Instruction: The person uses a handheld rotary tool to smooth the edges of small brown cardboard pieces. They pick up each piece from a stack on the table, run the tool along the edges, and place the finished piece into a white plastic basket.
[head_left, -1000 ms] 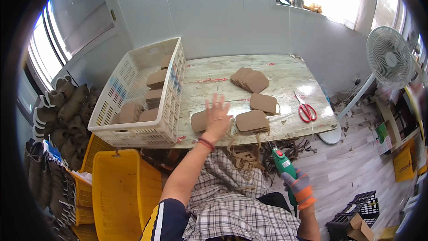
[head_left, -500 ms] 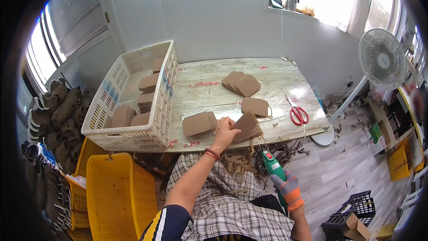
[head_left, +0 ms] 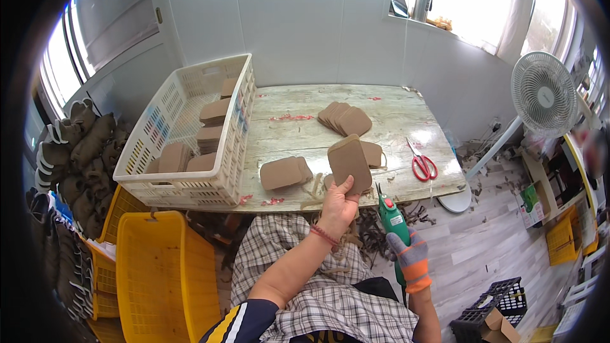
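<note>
Left forearm angled up and rightward, the bare left hand pinches a flat, round-cornered brown panel, tilted above the worn, wood-grained desk near its front edge; the grey-and-orange-gloved right hand wraps a green tool, pointed tip upward

The left hand pinches, forearm outstretched; the gloved right hand grips lower.

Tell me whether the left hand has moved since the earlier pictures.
Yes, rightward: the left hand is now farther from the white crate and closer to the red-handled scissors.
</note>
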A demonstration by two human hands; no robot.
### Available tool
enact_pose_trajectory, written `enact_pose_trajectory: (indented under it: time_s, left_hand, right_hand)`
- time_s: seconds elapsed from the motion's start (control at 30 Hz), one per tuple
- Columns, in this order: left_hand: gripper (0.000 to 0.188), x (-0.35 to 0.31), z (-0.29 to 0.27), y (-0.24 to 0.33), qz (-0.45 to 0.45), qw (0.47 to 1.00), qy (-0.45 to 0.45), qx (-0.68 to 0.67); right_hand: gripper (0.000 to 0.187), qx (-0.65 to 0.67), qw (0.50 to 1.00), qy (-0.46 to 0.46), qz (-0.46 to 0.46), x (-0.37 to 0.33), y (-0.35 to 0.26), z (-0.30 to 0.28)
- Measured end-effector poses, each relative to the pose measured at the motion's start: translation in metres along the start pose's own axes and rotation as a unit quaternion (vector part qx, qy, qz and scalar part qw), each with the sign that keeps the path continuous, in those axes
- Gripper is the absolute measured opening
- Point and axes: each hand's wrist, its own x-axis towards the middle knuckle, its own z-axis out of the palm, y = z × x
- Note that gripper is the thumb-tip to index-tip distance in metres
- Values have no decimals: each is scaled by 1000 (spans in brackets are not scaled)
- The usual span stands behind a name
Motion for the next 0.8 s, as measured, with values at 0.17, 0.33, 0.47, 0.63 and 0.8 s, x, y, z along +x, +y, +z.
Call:
enact_pose_trajectory:
  time_s: [0.17, 0.33, 0.47, 0.63, 0.8]
  left_hand:
    - [30, -7, 3, -12, -19, 999, -2, -29]
    - [34, -16, -6, -24, -63, 998, -22, 9]
    - [34, -38, 2, -30, -114, 989, -60, 69]
    - [31, -44, -13, -35, -116, 986, -73, 92]
    - [31, -45, -22, -28, -120, 974, -108, 162]
  right_hand:
    - [40, 1, 1000, -1, -3, -2, -7, -2]
    - [40, 25, 1000, 13, -8, -6, -13, -3]
    - [34, 27, 999, 30, -20, -7, -19, -7]
    - [33, 32, 998, 40, -30, -9, -24, -14]
    - [36, 40, 998, 26, -26, -11, -25, -26]
